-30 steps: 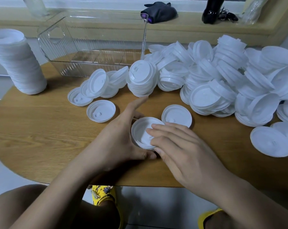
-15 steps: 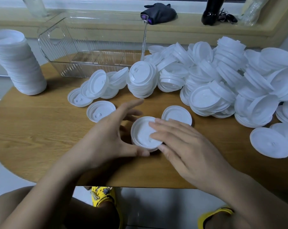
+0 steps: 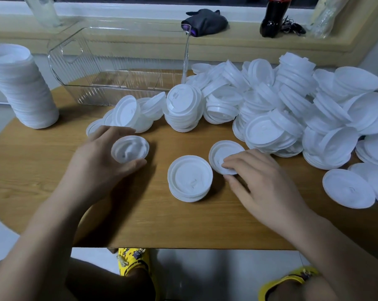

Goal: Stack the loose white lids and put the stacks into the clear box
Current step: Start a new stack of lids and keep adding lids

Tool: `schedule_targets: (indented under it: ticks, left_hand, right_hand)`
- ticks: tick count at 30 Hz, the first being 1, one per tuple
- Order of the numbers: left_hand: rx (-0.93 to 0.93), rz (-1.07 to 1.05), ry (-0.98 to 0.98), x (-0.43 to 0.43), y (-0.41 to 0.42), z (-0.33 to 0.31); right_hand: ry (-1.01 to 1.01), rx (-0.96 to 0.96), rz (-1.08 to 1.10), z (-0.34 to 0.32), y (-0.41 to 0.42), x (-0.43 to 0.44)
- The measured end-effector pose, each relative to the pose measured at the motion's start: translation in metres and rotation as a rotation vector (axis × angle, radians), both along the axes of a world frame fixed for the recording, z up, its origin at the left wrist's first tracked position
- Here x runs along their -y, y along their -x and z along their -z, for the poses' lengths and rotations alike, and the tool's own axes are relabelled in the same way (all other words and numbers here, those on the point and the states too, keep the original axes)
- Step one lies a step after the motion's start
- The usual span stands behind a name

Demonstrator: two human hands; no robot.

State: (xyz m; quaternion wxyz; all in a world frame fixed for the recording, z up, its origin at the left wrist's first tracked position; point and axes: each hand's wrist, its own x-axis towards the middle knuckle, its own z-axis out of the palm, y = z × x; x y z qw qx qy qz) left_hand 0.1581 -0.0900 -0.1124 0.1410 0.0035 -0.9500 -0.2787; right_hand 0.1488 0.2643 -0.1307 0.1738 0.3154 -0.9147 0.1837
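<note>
With a lid (image 3: 130, 148) pinched in the left hand (image 3: 97, 164) and a second lid (image 3: 221, 154) gripped under the right hand's (image 3: 264, 183) curled fingertips, the short stack (image 3: 190, 178) between both hands, nearer than the clear box (image 3: 118, 83) beyond the left, could be toppled if either is seated tilted.

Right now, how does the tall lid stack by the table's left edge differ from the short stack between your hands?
The tall stack holds many lids and stands high; the short stack holds only a few and sits low. The tall stack is at the far left, beside the clear box; the short stack is near the front, between the left hand and right hand. Both are white, rest on the table, outside the box, untouched.
</note>
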Motion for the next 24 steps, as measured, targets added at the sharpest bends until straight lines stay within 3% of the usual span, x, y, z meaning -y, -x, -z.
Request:
schedule_targets:
  ticks: [5, 15, 24]
  left_hand:
    - [-0.006, -0.047, 0.083, -0.002, 0.007, 0.014]
    - [-0.055, -0.047, -0.024, 0.002, 0.009, 0.011]
    - [-0.044, -0.087, -0.017, 0.002, 0.011, 0.015]
  right_hand:
    - [0.005, -0.013, 0.005, 0.004, 0.002, 0.001]
    - [0.227, -0.137, -0.099, -0.035, -0.024, 0.022]
    - [0.021, -0.096, -0.261, -0.013, -0.037, 0.043]
